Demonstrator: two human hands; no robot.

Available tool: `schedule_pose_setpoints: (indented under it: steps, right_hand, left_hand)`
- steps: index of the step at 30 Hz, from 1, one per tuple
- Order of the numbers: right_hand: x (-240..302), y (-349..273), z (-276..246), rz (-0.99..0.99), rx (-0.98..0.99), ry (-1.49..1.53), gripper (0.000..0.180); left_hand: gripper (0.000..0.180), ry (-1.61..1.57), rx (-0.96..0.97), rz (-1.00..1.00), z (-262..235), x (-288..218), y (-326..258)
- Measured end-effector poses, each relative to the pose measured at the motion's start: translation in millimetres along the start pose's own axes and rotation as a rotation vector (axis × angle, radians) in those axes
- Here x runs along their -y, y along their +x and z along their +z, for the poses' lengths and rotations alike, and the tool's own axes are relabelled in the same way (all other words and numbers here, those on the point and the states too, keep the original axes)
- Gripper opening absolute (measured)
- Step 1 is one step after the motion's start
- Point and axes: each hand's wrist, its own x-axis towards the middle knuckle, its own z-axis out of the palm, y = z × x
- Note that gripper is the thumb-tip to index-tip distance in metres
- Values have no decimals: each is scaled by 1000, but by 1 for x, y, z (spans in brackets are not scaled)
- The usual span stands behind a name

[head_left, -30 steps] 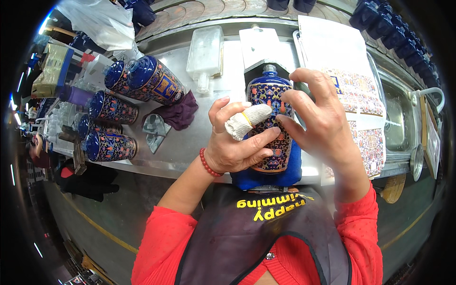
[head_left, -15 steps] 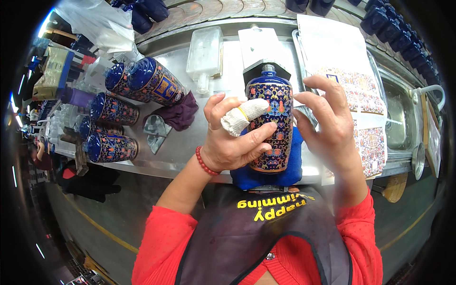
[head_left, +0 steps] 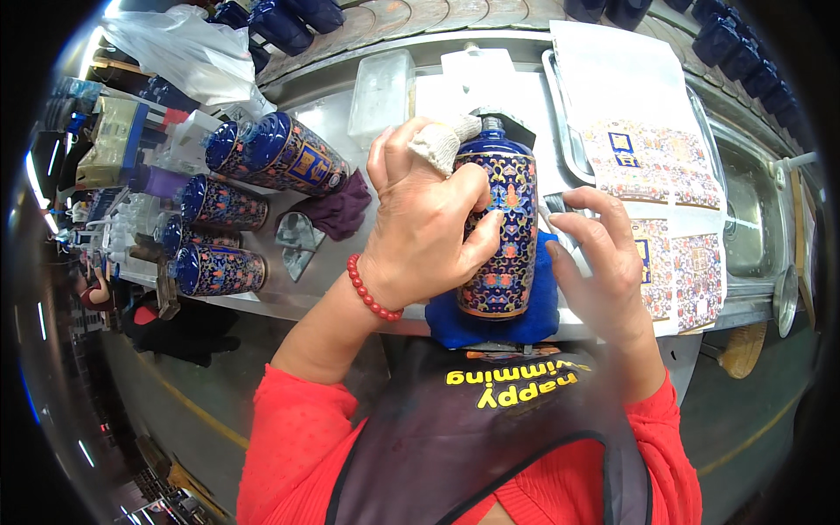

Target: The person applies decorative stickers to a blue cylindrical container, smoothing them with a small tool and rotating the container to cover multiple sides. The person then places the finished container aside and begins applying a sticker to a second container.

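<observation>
A dark blue bottle with a colourful floral pattern lies with its clear neck away from me, its lower end on a blue cloth. My left hand is bent over its left side. One of its fingers wears a white fabric cover and reaches the bottle's shoulder, while the thumb and another finger press on the patterned front. Just right of the bottle, my right hand holds nothing visible, its fingers apart and curved. A dark block sits by the bottle's neck.
Several patterned bottles stand at the left, beside a purple cloth. Printed patterned sheets lie on a tray at the right, before a metal sink. A clear rectangular container is behind my left hand.
My left hand has moved up the bottle, its covered finger now at the shoulder and its fingers more bent. My right hand has lowered slightly, beside the bottle.
</observation>
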Motion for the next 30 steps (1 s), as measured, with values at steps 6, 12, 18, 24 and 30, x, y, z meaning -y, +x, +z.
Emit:
schedule_pose_setpoints:
  steps: [6, 12, 18, 24, 30]
  right_hand:
    - [-3, -6, -1, 16, 1, 45, 33]
    - [-7, -10, -4, 21, -8, 50, 34]
    - [-9, -13, -5, 30, -14, 60, 34]
    - [-9, -14, -7, 24, -7, 60, 34]
    - [-10, -15, -8, 21, -13, 71, 34]
  left_hand:
    - [22, 24, 68, 17, -5, -2, 8]
    - [21, 49, 148, 11, -8, -1, 9]
    - [21, 29, 128, 50, -9, -1, 11]
    - [20, 113, 142, 57, -9, -3, 11]
    - [21, 26, 125, 67, -12, 3, 10]
